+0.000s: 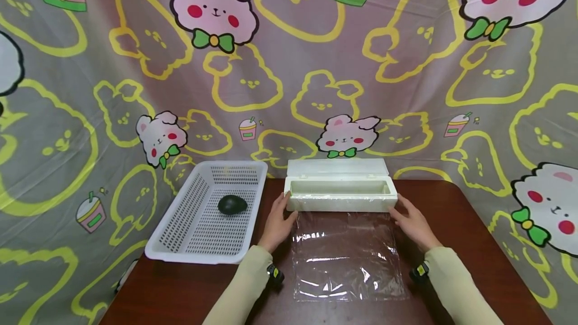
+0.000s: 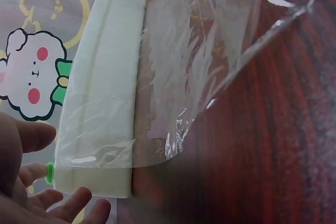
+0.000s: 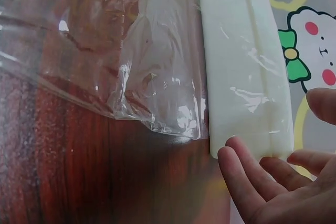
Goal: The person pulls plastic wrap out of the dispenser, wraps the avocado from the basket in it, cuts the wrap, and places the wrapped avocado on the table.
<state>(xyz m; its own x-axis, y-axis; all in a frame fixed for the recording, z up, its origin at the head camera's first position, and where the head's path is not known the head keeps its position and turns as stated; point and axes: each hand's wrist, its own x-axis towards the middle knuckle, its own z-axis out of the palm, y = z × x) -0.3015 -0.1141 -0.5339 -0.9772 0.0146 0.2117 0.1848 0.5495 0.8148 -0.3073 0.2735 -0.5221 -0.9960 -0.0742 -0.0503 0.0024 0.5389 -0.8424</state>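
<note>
We are seeing the white box (image 1: 340,204) standing between left hand (image 1: 277,223), at its left end, and right hand (image 1: 413,223), at its right; hands apart, fingers loosely extended. Clear film (image 1: 346,260) is lying in front of the box, a basket (image 1: 209,237) holding an avocado (image 1: 232,205) left of it.

Left sleeve (image 1: 246,282) and right sleeve (image 1: 458,280): long, plain, pale cream, ending at my wrists. Left wrist unit (image 1: 275,274): small, black, yellow marking. Right wrist unit (image 1: 420,272) alike. My left hand (image 1: 277,222), right hand (image 1: 413,220): bare.
</note>
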